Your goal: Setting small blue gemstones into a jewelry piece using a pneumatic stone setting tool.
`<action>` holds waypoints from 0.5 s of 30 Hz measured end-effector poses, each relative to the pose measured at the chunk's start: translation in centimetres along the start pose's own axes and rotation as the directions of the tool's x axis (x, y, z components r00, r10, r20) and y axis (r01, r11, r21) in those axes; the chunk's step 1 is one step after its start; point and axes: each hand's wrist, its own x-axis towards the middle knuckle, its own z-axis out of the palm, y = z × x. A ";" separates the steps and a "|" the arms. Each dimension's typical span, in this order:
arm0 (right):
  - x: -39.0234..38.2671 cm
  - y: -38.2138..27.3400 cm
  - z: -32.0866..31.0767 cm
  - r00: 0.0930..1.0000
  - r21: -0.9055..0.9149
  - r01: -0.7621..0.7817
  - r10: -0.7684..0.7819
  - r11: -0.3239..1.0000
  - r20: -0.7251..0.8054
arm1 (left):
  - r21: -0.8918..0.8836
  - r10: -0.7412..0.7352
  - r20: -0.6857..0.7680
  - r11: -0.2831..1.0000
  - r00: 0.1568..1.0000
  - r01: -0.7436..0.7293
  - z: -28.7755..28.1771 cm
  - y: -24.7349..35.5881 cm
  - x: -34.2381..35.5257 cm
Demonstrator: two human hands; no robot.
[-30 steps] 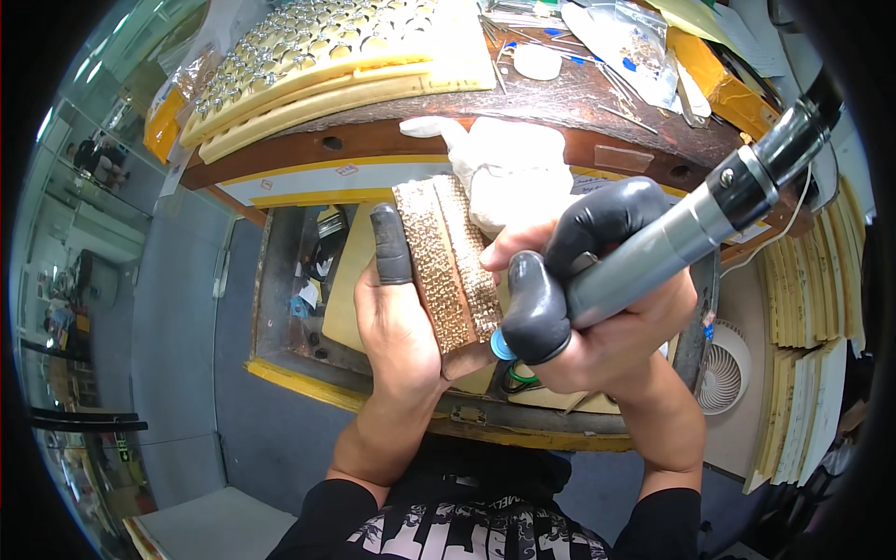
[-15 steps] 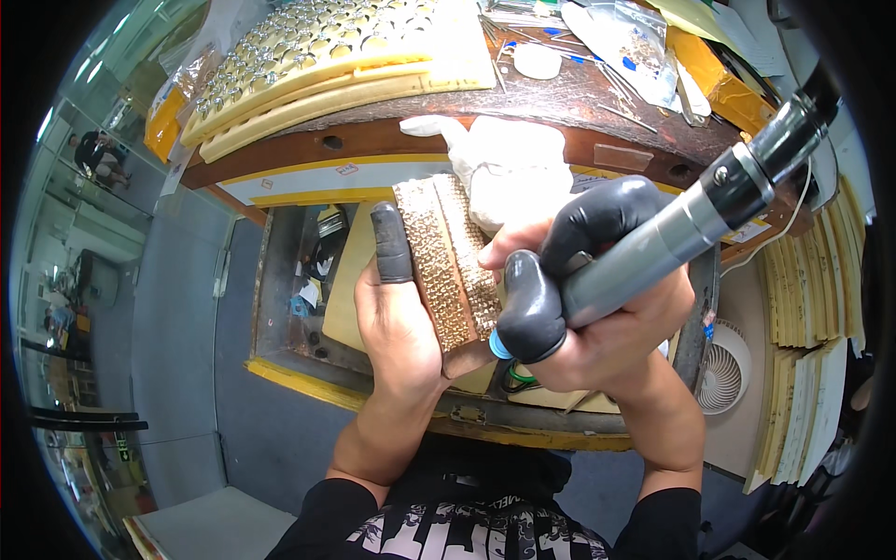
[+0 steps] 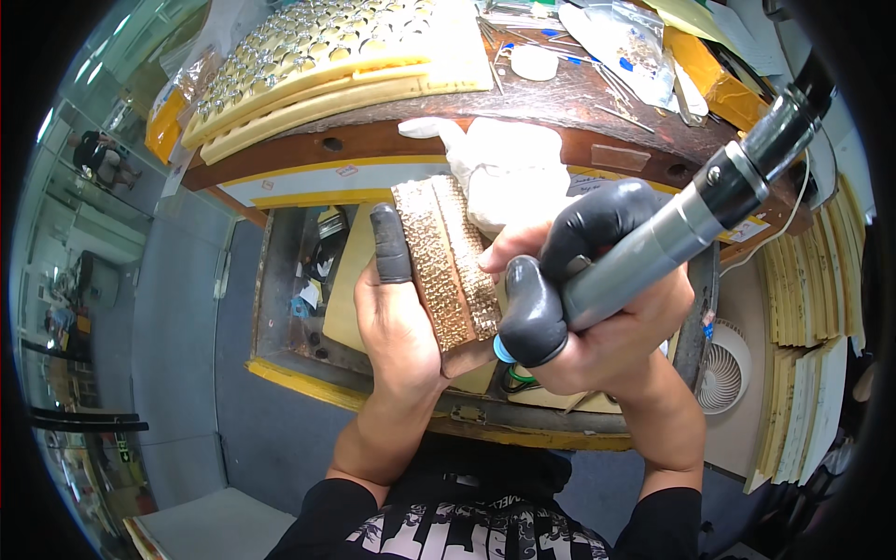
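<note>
My left hand, a black finger cot on its thumb, grips a wooden block from the left side. Rows of small gold-coloured textured pieces cover the block's upper face, parted by a lengthwise groove. My right hand is closed round a grey and black rotary handpiece, slanting up to the right. Black cots cover its thumb and one finger; a bare fingertip rests at the block's right edge. A small blue part shows under the right thumb. The handpiece's working tip is hidden.
Behind the block, a white glove-like cloth bundle lies against the bench edge. Boards of shiny rings, a white round lid and loose rods are on the bench. An open drawer sits below; a fan stands right.
The handpiece and right hand have shifted very slightly, the handpiece's rear end a little lower and leftward. Both grips are the same.
</note>
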 end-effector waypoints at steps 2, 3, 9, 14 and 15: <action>-0.1 0.2 -0.2 1.000 -0.031 0.001 0.000 1.000 0.028 | 0.017 0.045 0.011 0.999 0.999 -0.045 0.0 -0.1 -0.1; -0.3 0.5 -0.2 1.000 -0.006 0.014 -0.014 1.000 0.012 | 0.017 0.045 0.012 0.999 0.999 -0.045 0.0 -0.1 -0.1; -0.2 0.5 -0.1 1.000 -0.008 0.024 -0.024 1.000 -0.006 | 0.087 0.036 0.017 0.995 0.999 -0.038 -0.1 0.0 -0.2; -0.2 0.5 0.0 0.999 -0.023 0.039 -0.039 0.999 -0.010 | -0.005 0.001 -0.002 1.000 1.000 -0.001 -0.1 -0.2 0.0; -0.2 0.5 0.0 0.999 -0.017 0.034 -0.035 0.999 -0.014 | -0.005 0.001 -0.002 1.000 1.000 -0.001 -0.1 -0.1 0.0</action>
